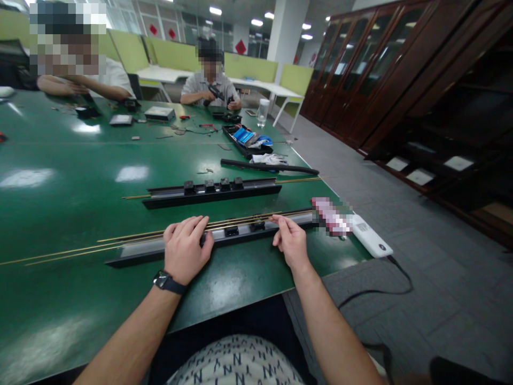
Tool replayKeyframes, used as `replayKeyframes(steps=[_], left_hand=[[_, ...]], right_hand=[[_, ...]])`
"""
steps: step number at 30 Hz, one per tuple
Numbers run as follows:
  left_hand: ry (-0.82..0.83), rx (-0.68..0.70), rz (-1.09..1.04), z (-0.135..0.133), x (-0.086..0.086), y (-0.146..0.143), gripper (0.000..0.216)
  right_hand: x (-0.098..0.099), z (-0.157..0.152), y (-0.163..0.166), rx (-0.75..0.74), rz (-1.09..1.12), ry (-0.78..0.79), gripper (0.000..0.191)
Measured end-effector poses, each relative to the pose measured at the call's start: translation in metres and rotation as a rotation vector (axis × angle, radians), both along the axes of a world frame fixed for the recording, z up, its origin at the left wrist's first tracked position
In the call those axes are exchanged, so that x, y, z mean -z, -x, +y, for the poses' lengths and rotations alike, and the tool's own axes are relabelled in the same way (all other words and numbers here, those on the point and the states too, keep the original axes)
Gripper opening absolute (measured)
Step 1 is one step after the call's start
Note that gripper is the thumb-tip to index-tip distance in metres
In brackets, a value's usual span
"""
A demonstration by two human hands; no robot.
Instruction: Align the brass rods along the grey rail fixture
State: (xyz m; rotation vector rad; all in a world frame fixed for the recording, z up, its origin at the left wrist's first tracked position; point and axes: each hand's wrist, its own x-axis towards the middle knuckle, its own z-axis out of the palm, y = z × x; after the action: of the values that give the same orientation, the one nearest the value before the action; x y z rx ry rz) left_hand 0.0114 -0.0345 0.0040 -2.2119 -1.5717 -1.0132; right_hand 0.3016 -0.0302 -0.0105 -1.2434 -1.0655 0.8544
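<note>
A long black channel rail (140, 249) with a pale inner face lies in front of me on the green table. Small black blocks (231, 230) sit along it, and several thin brass rods (224, 222) run lengthwise over it, sticking out far past its left end. My left hand (186, 246), with a dark watch on the wrist, curls over the rail and rods. Its thumb and fingers close about a black block (203, 238), mostly hidden. Towards the rail's right end, my right hand (289, 238) pinches a thin brass rod between thumb and forefinger.
Behind lies a second black rail (212, 195) with blocks and rods. Further back are a black tube (268, 167), white gloves (268, 159) and a black tray (240, 140). A white device (371, 238) with a cable lies at the right edge. Two people sit across the table.
</note>
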Motion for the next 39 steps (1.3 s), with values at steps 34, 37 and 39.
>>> replayKeyframes(steps=[34,37,39], left_hand=[[-0.041,-0.005,0.022,0.0004,0.0003,-0.0002,0.029],[-0.039,-0.005,0.016,0.0004,-0.0001,-0.0004,0.029],[-0.040,-0.002,0.014,0.0003,-0.0006,-0.0006,0.029]], right_hand=[[0.0015,0.0023,0.0008,0.065,0.005,-0.012,0.051],[0.0009,0.0020,0.0011,0.067,0.004,-0.020,0.051],[0.0012,0.0020,0.0009,0.064,0.006,-0.024,0.052]])
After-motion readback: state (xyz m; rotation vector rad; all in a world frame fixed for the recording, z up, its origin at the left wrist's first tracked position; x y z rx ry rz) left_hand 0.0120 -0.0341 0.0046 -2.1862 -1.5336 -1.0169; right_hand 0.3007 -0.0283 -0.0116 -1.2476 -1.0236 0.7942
